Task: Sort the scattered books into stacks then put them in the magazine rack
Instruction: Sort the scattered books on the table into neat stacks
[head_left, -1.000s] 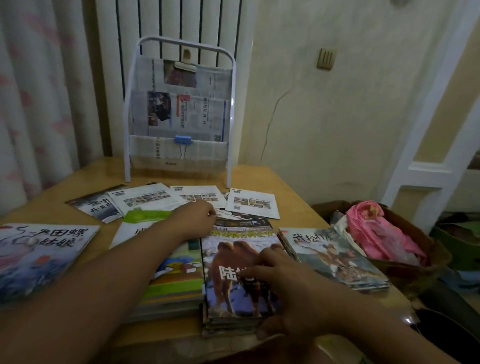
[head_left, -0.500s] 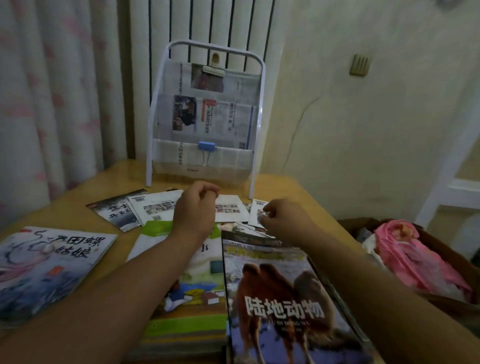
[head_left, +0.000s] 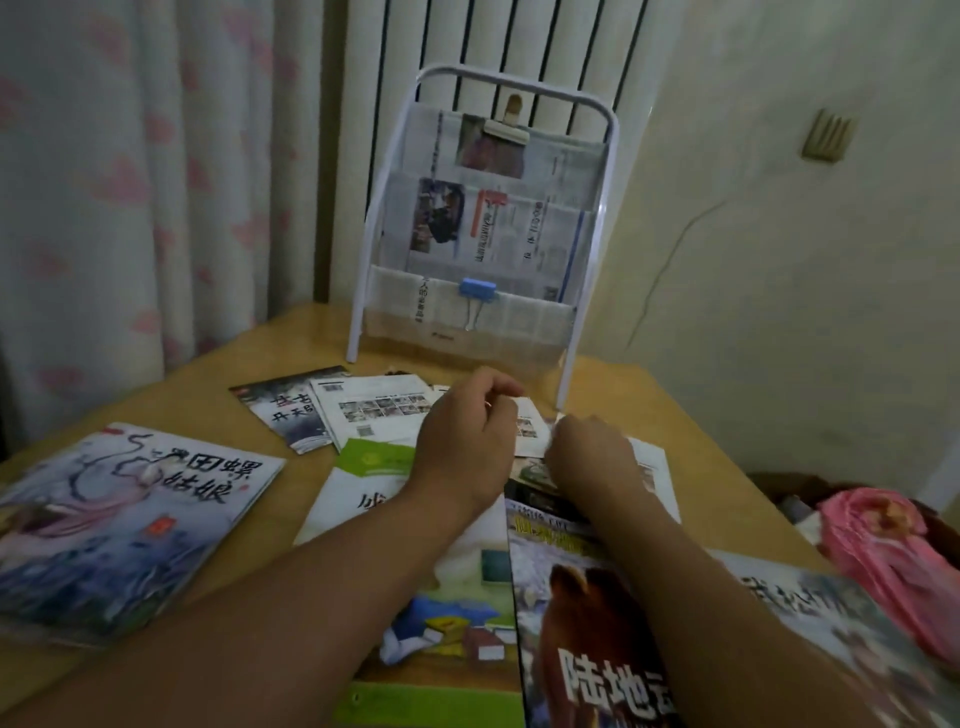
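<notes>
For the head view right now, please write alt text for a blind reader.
Both hands, left hand and right hand, reach to thin booklets on a wooden table, behind scattered books. A white magazine rack holding newspapers stands beyond.

Both forearms reach forward; left hand (head_left: 464, 448) and right hand (head_left: 592, 457), fingers curled, meet just before the magazine rack (head_left: 483, 234).

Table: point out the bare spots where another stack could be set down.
Bare wood shows on the table right of the magazine rack, along the left edge between the dark booklet and the curtain, and in the strip between the snail-girl book and the green-topped book. The middle, around both hands, is crowded with overlapping booklets.
</notes>
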